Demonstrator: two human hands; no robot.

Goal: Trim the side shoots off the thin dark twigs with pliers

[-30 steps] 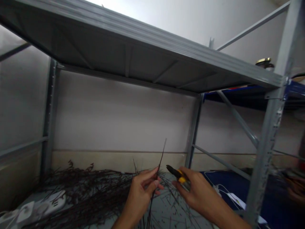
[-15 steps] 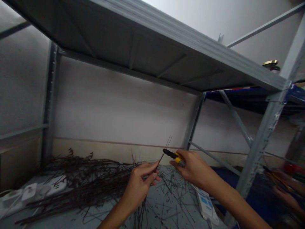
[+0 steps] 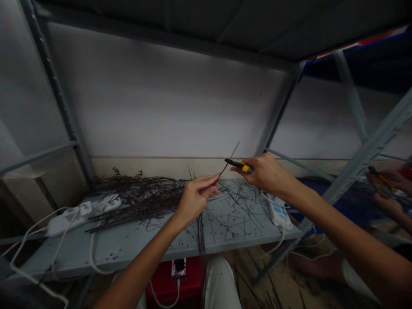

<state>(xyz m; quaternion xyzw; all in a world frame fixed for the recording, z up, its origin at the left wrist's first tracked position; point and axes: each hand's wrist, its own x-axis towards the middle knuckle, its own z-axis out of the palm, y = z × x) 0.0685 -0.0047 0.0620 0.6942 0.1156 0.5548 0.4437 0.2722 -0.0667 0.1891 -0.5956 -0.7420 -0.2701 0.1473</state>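
Thin dark stems [image 3: 228,164] are pinched in my left hand [image 3: 197,194], their tips pointing up and right, with a longer bundle [image 3: 201,234] hanging below the hand over the shelf edge. My right hand [image 3: 265,170] is closed around yellow-and-black pliers [image 3: 238,165], whose dark jaws are at the stems just above my left fingertips. Whether the jaws are fully closed is too small to tell. A pile of dark twiggy stems [image 3: 151,199] lies left of my left hand, and loose cut pieces [image 3: 238,208] are scattered under my hands.
White power strips lie at the left [image 3: 72,219] and right [image 3: 279,212] of the grey shelf [image 3: 144,246], with cables trailing. Metal posts rise on both sides. Below is a red box [image 3: 164,285] with a phone [image 3: 179,268]. Another person's hands [image 3: 388,197] hold pliers at right.
The view has tilted downward, showing the shelf's front edge, the red box and the phone. Both hands stay close together at the stems, with the pliers still in my right hand.
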